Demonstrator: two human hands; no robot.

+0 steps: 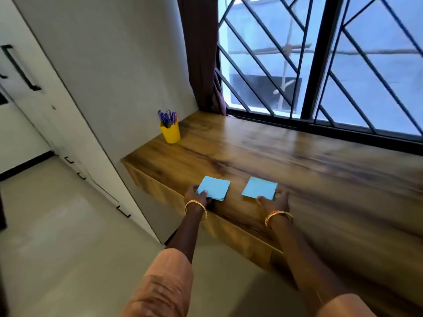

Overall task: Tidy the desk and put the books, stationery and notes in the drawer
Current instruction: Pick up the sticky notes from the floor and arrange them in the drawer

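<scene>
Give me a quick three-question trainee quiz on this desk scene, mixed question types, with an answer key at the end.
1. True or false: the yellow plastic cup of blue pens stands at the far left corner of the wooden desk, beside the wall.
2. Multiple choice: what does each hand grip? A) one square light-blue pad of sticky notes each B) both hands on one pad C) nothing
3. Fill in: both pads lie near the desk's ____ edge.

Key
1. True.
2. A: the left hand holds the left pad of sticky notes; the right hand holds the right pad of sticky notes.
3. Front, nearest the person.
</scene>
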